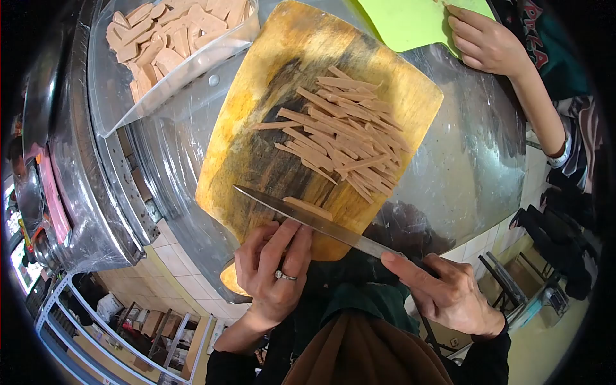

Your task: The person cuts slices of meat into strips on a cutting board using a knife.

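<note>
My right hand (452,289) grips a kitchen knife (346,236) by its handle, the index finger stretched along the top near the blade. The blade lies slantwise across the lower part of a worn wooden cutting board (224,154). My left hand (276,263), wearing a ring, has its fingers bent and pressed together against the near side of the blade. Whatever lies beneath those fingertips is hidden. One pinkish-brown strip (308,208) rests along the blade's far side. Further up the board is a loose heap of thin pinkish-brown strips (346,131).
A clear plastic container (186,86) of flat pinkish-brown slices (183,32) stands at upper left. At upper right another person's hand (484,42) touches a bright green board (401,22). The metal table (468,154) seems wrapped in clear film. A metal rack (96,321) stands at lower left.
</note>
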